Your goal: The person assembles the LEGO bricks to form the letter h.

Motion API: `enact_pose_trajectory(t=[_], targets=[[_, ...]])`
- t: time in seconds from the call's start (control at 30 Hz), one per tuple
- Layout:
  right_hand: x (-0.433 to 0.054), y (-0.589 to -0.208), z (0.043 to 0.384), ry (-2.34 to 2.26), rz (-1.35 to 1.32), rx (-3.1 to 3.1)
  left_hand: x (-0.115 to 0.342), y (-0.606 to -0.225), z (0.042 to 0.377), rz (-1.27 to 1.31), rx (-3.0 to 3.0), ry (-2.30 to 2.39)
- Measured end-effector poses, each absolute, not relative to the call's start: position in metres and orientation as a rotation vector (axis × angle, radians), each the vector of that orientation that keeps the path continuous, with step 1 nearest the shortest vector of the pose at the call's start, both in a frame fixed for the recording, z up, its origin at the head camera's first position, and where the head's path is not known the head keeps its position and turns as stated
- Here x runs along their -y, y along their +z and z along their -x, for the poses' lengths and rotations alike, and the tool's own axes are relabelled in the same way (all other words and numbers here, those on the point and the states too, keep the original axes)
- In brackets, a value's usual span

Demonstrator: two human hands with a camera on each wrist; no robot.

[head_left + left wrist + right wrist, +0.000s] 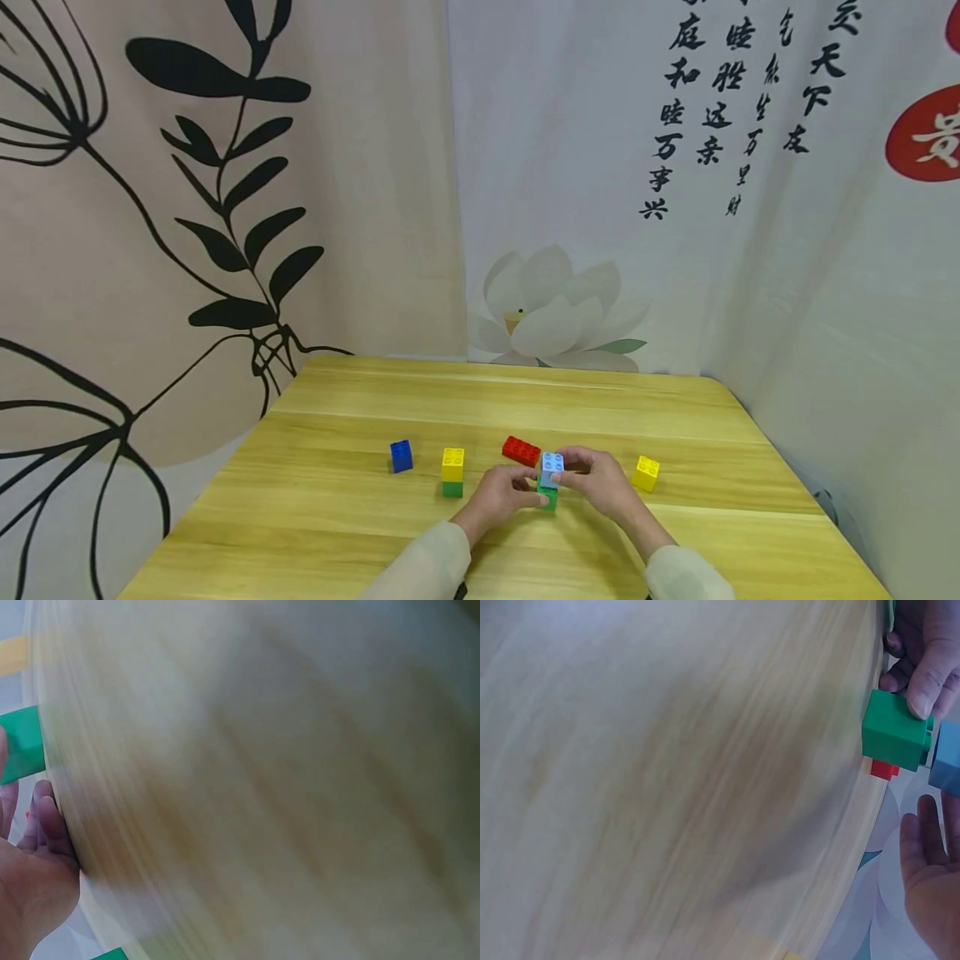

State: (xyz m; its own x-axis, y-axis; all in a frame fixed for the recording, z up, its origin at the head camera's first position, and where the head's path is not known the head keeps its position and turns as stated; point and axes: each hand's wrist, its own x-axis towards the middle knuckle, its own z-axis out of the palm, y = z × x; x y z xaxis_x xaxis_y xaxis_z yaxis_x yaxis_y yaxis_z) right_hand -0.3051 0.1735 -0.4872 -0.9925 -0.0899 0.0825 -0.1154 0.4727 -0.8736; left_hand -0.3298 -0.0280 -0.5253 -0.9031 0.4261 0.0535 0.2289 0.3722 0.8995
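Near the middle of the table, my left hand (pixel 498 497) grips a green toy building brick (pixel 550 500) by its sides, the thumb across its near face. My right hand (pixel 600 483) pinches a light blue brick (pixel 552 470) just above it. In the right wrist view a narrow gap shows between the studs of the green brick (pixel 892 735) and the light blue brick (pixel 947 759), so the two are apart. A red brick (pixel 521 451) lies right behind the hands. The left wrist view shows only part of the green brick (pixel 24 742) at its edge.
To the left, a yellow brick (pixel 453 463) sits on a green brick (pixel 452 489), with a dark blue brick (pixel 401 456) beside them. Another yellow brick (pixel 646 472) lies right of my right hand. The wooden table (pixel 337 533) ends at curtains behind.
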Motion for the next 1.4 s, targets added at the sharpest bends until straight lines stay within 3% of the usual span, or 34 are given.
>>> enact_pose_trajectory(t=[1.4], targets=[[-0.1749,-0.4842,0.3051,1.444,-0.279,2.806,0.0278,-0.5233,0.3284,-0.604,-2.448,1.549]])
